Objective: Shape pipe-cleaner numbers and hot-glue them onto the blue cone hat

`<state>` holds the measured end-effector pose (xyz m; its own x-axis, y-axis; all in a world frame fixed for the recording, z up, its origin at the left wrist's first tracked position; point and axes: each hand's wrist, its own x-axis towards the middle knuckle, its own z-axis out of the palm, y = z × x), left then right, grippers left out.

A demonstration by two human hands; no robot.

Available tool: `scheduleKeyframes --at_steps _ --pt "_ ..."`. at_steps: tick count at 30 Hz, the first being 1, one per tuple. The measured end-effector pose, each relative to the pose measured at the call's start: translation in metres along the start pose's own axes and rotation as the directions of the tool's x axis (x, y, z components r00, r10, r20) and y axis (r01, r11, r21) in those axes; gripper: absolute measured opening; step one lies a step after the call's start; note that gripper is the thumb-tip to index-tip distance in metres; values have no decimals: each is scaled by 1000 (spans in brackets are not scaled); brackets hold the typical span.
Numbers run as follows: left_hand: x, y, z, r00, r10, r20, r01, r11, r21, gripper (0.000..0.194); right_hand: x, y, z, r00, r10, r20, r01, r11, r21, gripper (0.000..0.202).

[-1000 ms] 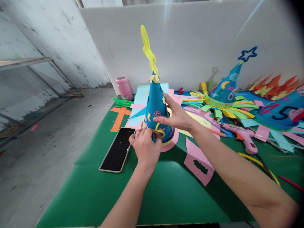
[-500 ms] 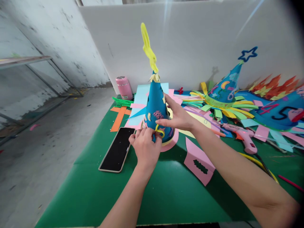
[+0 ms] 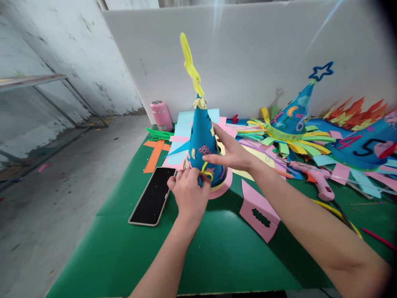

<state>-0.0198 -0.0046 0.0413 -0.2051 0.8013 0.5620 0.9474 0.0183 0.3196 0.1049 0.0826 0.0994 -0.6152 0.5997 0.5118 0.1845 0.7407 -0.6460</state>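
Observation:
A blue paper cone hat (image 3: pixel 198 131) stands upright on the green table, with paper cutouts on its side and a pink brim at its base. On its tip is a yellow bunny shape (image 3: pixel 191 68) of bent pipe cleaner, leaning left. My right hand (image 3: pixel 231 148) grips the cone's right side, thumb across the front and fingers behind. Low on the front, my left hand (image 3: pixel 190 188) is closed with its fingertips at a curled yellow pipe cleaner (image 3: pixel 206 171), pressing it against the cone. The left fingertips are partly hidden.
A phone (image 3: pixel 152 197) lies left of the hat, and a folded pink paper (image 3: pixel 259 211) lies right. Further right are a pink glue gun (image 3: pixel 316 178) and decorated hats, one with a blue star (image 3: pixel 321 71). A pink bottle (image 3: pixel 161 116) stands behind.
The cone's tip and the yellow bunny have tilted slightly to the left. Both hands keep their places on the hat.

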Motion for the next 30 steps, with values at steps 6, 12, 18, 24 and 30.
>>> scheduleKeyframes --at_steps 6,12,18,24,30 --pt "-1 -1 0 1000 -11 9 11 1000 12 10 -1 3 1 1000 -1 -12 2 999 42 64" --pt "-1 -2 1 1000 -23 22 22 1000 17 11 -1 2 1 1000 -10 -9 11 998 68 62" --pt "-1 -2 3 1000 -28 11 28 1000 1 12 -3 5 2 1000 -10 -12 10 1000 -2 72" --pt "-2 -2 2 1000 -29 3 29 1000 2 11 -6 13 6 999 -23 -32 18 990 -141 97" --pt "-3 -4 6 1000 -17 -20 17 1000 17 11 -6 16 7 999 -24 -28 17 977 -211 100"
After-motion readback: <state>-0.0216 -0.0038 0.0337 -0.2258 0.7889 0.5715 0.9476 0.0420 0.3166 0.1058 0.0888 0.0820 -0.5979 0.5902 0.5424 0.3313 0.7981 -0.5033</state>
